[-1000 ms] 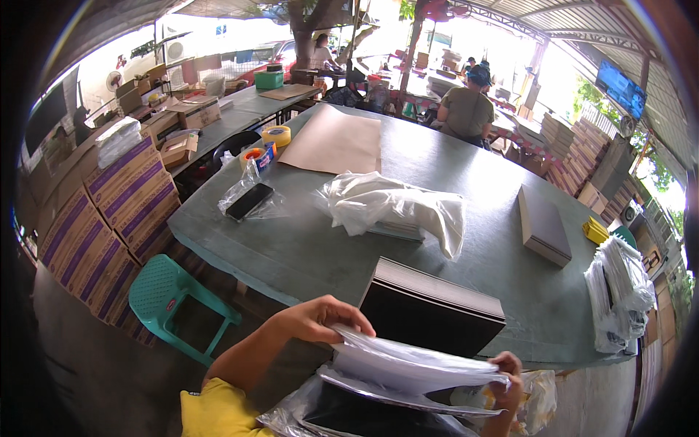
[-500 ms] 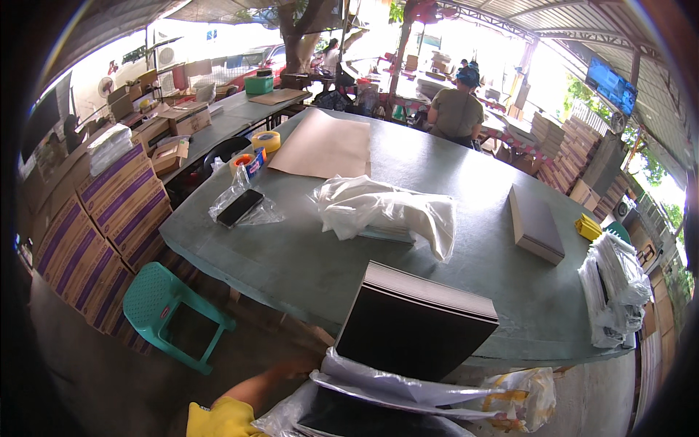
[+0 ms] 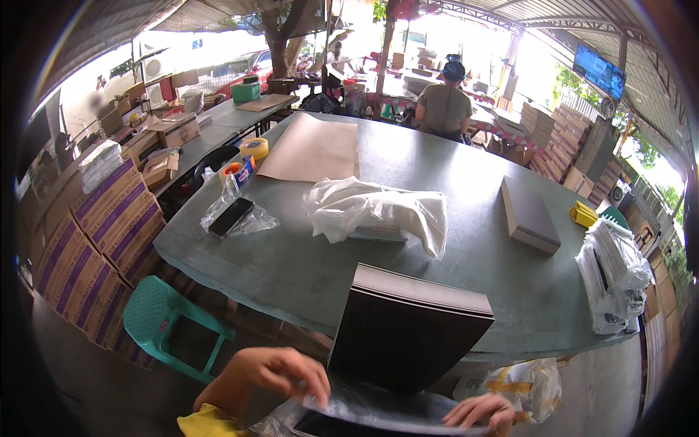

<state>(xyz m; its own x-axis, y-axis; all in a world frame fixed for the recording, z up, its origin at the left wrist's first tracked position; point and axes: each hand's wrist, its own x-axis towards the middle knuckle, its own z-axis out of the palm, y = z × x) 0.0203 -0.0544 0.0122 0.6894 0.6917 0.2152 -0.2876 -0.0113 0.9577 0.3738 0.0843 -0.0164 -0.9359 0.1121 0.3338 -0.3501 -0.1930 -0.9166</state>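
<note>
- The plastic-covered black board (image 3: 342,427) runs left-right between our hands.
- Our right hand (image 3: 480,412), nearer, curls at its edge.
- Our left hand (image 3: 287,373) half-curls; we cannot tell either grip.

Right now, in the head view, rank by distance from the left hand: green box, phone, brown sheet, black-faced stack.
From the left hand:
1. Black-faced stack: ahead-right, near edge of the big table.
2. Phone: that table's left side.
3. Brown sheet: its far end.
4. Green box: side table beyond.
</note>
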